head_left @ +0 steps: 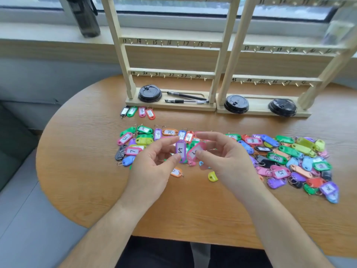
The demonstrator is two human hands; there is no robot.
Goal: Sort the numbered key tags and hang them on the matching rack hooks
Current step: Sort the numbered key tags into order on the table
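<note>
Purple tag 5 (180, 150) pinched by left hand (154, 167); pink tag (196, 151) pinched by right hand (226, 161). Beyond both grips: four tags (138, 112) lined up, rack hooks (164, 76) in view bare. Pile (289, 155) beneath mostly unsorted.

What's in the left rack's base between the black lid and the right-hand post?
Two pens lie side by side between the black lid and the post, in the head view.
</note>
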